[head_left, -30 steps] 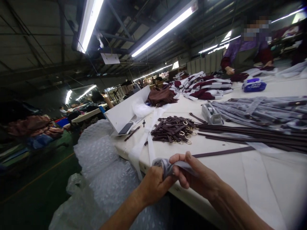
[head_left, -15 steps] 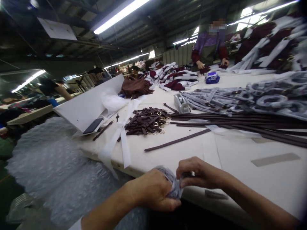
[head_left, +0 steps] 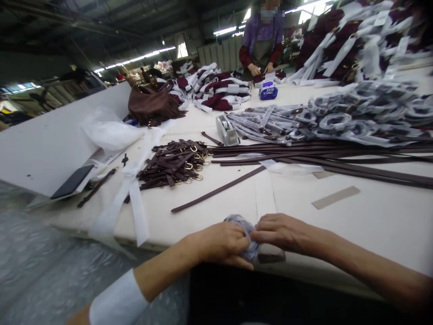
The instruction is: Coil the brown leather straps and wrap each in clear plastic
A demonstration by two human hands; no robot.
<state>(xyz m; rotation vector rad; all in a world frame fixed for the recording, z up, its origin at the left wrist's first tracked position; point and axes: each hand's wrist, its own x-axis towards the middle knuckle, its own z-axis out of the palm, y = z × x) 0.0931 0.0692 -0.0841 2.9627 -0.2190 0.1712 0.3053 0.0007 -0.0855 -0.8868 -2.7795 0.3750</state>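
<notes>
My left hand (head_left: 221, 243) is closed around a coiled strap in clear plastic wrap (head_left: 241, 221), at the front edge of the table. From the other side, my right hand (head_left: 282, 231) presses its bent fingertips on the coil's wrap. Part of the coil is hidden behind my fingers. A single dark brown strap (head_left: 216, 190) lies beyond my hands. Further back is a pile of short brown straps with gold-coloured rings (head_left: 169, 164). A tape dispenser (head_left: 227, 131) stands behind it, beside a heap of plastic-wrapped straps (head_left: 334, 119).
Long brown straps (head_left: 304, 158) stretch across the right of the table. At left are a white board (head_left: 67, 131), a dark phone-like slab (head_left: 72, 181), white strips (head_left: 138, 212) and a brown fringed bag (head_left: 152, 104). A co-worker (head_left: 262, 45) stands across the table near a blue packet (head_left: 268, 91).
The view has swung right and down, so the table things sit further left. My right hand's fingers have flattened against the coil, and the coil is nearer the tabletop edge.
</notes>
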